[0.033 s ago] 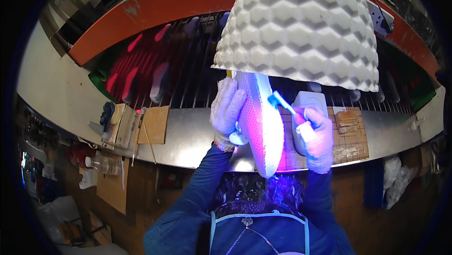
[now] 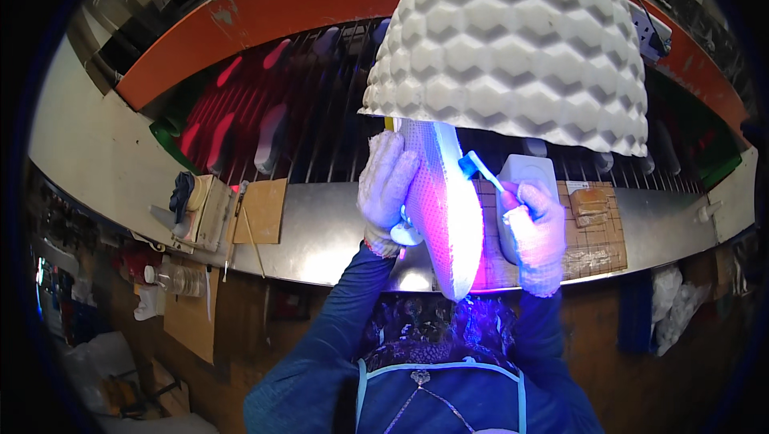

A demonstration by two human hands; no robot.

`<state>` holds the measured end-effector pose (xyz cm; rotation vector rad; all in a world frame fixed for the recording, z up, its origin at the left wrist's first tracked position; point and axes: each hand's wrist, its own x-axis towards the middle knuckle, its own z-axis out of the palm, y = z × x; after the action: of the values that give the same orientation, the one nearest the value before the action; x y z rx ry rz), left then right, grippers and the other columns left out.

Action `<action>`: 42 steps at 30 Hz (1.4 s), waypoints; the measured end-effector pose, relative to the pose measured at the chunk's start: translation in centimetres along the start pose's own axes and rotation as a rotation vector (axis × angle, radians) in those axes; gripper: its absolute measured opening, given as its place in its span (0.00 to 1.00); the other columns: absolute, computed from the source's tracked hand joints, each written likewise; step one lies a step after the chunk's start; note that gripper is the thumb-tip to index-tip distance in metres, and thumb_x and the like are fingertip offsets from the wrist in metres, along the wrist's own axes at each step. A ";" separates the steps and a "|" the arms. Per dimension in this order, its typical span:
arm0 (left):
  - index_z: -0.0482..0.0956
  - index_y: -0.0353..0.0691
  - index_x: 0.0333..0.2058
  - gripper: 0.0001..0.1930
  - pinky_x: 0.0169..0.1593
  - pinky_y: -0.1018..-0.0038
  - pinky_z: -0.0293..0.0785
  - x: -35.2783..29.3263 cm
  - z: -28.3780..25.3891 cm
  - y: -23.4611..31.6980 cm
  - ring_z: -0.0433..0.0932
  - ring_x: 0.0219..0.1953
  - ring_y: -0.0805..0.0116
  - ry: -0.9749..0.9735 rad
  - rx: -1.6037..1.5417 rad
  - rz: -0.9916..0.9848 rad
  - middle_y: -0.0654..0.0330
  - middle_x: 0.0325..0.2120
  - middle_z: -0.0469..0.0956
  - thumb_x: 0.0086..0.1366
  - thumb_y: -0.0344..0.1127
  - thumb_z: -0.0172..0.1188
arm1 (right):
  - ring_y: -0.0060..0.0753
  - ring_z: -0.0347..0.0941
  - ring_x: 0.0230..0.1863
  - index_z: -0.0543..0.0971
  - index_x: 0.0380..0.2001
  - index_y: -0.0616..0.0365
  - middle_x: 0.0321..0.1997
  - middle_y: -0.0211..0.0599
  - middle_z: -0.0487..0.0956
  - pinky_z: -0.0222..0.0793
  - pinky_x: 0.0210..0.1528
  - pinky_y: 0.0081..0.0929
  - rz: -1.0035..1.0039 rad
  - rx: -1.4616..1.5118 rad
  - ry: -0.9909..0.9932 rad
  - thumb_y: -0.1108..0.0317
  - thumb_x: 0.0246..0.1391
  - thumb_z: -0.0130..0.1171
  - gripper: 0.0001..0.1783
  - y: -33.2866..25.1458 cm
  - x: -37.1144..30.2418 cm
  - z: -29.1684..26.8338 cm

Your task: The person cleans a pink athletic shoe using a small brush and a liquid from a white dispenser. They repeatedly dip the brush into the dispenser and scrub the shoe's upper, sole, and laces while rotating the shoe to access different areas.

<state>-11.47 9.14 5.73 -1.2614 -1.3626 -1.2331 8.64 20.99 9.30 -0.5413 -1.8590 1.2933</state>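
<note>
A light mesh shoe (image 2: pixel 439 214), lit brightly in violet and blue, hangs upright over the metal bench edge, its upper end passing under a white padded cover. My left hand (image 2: pixel 388 186), in a white knit glove, grips its left side, the thumb partly hidden behind a pale round part. In my gloved right hand (image 2: pixel 535 230) is a toothbrush (image 2: pixel 487 175) with a white handle and blue bristles. The fingers are closed round the handle. Its bristles are at the shoe's glaring right edge; whether they touch cannot be made out.
The white hexagon-patterned cover (image 2: pixel 513 58) hangs above the shoe. Behind are metal rods (image 2: pixel 320 138) bearing several soles (image 2: pixel 272 138). A white container (image 2: pixel 527 170) stands by my right hand, near a yellowish block (image 2: pixel 589 206). Brushes (image 2: pixel 250 230) and a brown board (image 2: pixel 263 210) lie left.
The toothbrush head has shifted very slightly up and toward the right. My left hand and the shoe look almost the same as before.
</note>
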 end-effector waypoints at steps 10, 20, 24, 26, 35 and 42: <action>0.80 0.37 0.46 0.24 0.42 0.48 0.73 -0.2 -0.2 -2.4 0.81 0.42 0.41 -0.076 0.149 0.155 0.45 0.43 0.78 0.46 0.29 0.69 | 0.26 0.73 0.38 0.84 0.37 0.69 0.37 0.36 0.77 0.67 0.39 0.22 0.279 0.081 -0.037 0.75 0.53 0.65 0.09 0.8 -6.3 -1.4; 0.82 0.43 0.47 0.23 0.50 0.42 0.74 -1.1 -0.8 -2.6 0.82 0.47 0.45 -0.154 0.161 0.144 0.48 0.45 0.80 0.49 0.32 0.71 | 0.36 0.76 0.39 0.83 0.34 0.67 0.37 0.42 0.78 0.70 0.43 0.28 0.153 -0.135 0.009 0.78 0.46 0.68 0.10 1.8 -6.6 0.0; 0.83 0.44 0.45 0.21 0.51 0.43 0.74 -0.8 -1.0 -2.6 0.82 0.49 0.45 -0.166 0.158 0.156 0.48 0.45 0.80 0.49 0.34 0.70 | 0.33 0.75 0.35 0.83 0.34 0.65 0.37 0.39 0.79 0.69 0.37 0.27 -0.020 -0.322 -0.018 0.77 0.49 0.68 0.08 1.9 -5.0 -0.1; 0.83 0.43 0.46 0.21 0.51 0.43 0.74 -0.5 -1.3 -2.5 0.82 0.49 0.45 -0.188 0.178 0.170 0.48 0.44 0.80 0.49 0.34 0.69 | 0.24 0.73 0.31 0.84 0.37 0.66 0.37 0.36 0.77 0.66 0.29 0.22 -0.149 -0.447 -0.030 0.78 0.55 0.65 0.06 1.6 -4.2 -0.1; 0.81 0.43 0.46 0.21 0.49 0.45 0.74 1.3 -2.0 -2.2 0.82 0.46 0.46 -0.233 0.129 0.237 0.48 0.43 0.79 0.49 0.34 0.68 | 0.39 0.74 0.40 0.83 0.31 0.56 0.39 0.35 0.81 0.65 0.44 0.36 -0.271 -0.584 0.015 0.78 0.39 0.68 0.11 -0.4 -2.0 -0.2; 0.82 0.42 0.44 0.21 0.48 0.46 0.74 2.0 -1.7 -2.5 0.82 0.45 0.47 -0.191 0.168 0.215 0.49 0.42 0.79 0.47 0.34 0.68 | 0.41 0.74 0.42 0.83 0.29 0.57 0.40 0.37 0.82 0.66 0.46 0.36 -0.259 -0.520 0.006 0.81 0.35 0.67 0.13 0.5 -4.0 -1.0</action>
<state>-14.22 7.69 7.64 -1.3916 -1.3926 -0.8507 11.81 18.91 7.51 -0.5432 -2.1834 0.6338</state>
